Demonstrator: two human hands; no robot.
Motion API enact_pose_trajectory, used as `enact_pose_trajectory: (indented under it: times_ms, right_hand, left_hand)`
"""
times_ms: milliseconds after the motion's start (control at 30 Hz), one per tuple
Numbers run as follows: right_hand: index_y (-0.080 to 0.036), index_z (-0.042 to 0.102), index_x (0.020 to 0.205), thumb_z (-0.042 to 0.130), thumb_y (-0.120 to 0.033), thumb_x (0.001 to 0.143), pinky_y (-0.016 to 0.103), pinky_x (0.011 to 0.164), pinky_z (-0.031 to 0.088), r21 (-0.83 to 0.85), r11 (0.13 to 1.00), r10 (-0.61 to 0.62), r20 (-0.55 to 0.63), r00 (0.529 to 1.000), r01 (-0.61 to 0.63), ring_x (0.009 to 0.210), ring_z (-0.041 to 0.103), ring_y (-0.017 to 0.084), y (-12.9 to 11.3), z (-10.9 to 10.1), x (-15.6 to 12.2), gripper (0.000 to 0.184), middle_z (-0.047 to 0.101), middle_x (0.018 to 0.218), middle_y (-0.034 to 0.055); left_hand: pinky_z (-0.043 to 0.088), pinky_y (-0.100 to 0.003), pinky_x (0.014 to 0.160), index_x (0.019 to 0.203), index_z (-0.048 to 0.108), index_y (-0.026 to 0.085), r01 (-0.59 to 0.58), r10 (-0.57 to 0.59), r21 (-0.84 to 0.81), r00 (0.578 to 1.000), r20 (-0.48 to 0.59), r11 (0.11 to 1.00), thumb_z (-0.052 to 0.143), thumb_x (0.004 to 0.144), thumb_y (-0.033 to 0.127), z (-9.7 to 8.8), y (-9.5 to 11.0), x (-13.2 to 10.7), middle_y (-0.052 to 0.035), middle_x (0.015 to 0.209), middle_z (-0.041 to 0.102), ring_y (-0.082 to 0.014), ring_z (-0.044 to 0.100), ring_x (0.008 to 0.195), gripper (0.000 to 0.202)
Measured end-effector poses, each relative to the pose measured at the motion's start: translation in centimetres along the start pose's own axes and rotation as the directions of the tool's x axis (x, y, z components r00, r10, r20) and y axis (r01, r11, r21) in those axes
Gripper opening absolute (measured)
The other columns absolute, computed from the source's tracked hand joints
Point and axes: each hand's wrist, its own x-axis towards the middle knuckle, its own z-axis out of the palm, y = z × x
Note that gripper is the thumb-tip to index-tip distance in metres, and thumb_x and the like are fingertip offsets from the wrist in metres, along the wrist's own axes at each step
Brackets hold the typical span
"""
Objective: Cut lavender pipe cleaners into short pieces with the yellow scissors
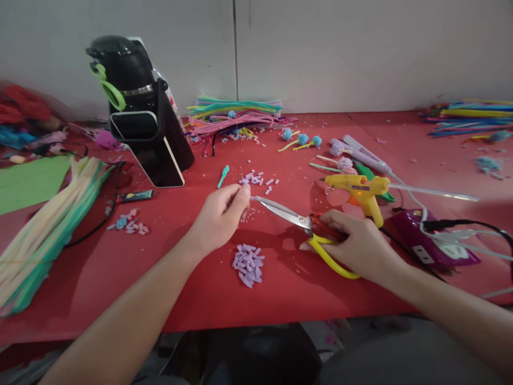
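My left hand is closed in a pinch on a small lilac piece that pokes out past the fingertips. Beside it are the tips of the scissors, whose yellow and orange handles my right hand grips. The blades look nearly together; whether they touch the piece I cannot tell. Below the left hand lies a heap of cut lilac pieces. More lilac bits are scattered just beyond the fingers, near a short turquoise stem with a knobbed end.
A black bottle with a phone against it stands back left. Pale fuzzy stems lie at the left edge. To the right are a yellow glue gun and a purple power strip with cables. Blue fuzzy balls on stems lie behind.
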Motion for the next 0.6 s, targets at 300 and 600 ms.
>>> enact_pose_trajectory:
  times_ms: [300,600]
  right_hand:
    - [-0.022,0.043,0.063,0.071,-0.067,0.067,0.025,0.046,0.029,-0.003,1.000,0.007,-0.013,1.000,-0.007,0.052,0.037,0.011,0.04,0.04,0.14,0.052,0.044,0.055,-0.0039]
    - [-0.022,0.047,0.068,0.070,-0.074,0.065,0.025,0.047,0.031,0.056,0.998,-0.012,0.005,1.000,0.012,0.053,0.036,0.011,-0.55,-0.31,-0.05,0.057,0.044,0.058,-0.0038]
  left_hand:
    - [0.035,-0.022,0.051,0.063,0.045,0.017,0.025,-0.025,-0.038,1.000,0.015,0.999,0.042,0.101,0.035,0.00,0.09,0.03,0.0026,0.057,0.047,-0.0070,0.043,0.052,0.042]
    - [0.037,-0.022,0.050,0.064,0.048,0.017,0.044,-0.041,-0.113,0.999,0.025,0.993,0.043,0.100,0.036,-0.10,-0.22,0.28,0.0025,0.057,0.048,-0.0071,0.044,0.051,0.041]
